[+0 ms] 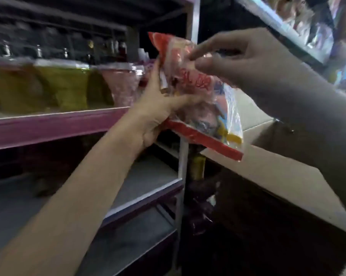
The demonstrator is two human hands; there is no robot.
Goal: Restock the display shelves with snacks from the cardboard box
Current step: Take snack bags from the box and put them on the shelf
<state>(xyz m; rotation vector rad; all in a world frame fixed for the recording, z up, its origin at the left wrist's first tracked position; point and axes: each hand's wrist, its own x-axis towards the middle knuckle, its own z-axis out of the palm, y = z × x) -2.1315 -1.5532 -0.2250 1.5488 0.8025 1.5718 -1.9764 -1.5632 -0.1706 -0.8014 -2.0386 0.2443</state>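
Note:
A clear snack bag (204,100) with red edges and red print is held up in front of the shelf unit. My left hand (160,108) grips its left side and lower edge, fingers curled round it. Just right of the bag's upper part hovers my right hand (237,60), fingers loosely spread, fingertips at the bag's face; whether they touch is blurred. The open cardboard box (267,170) sits below and to the right, its flap under the bag. The purple-edged display shelf (54,126) runs to the left.
Yellow, green and pink packets (62,84) stand in a row on the upper shelf, bottles behind them. A lower grey shelf (148,176) lies beneath. A metal upright (183,168) stands between shelf and box. Another stocked shelf (311,22) is at upper right.

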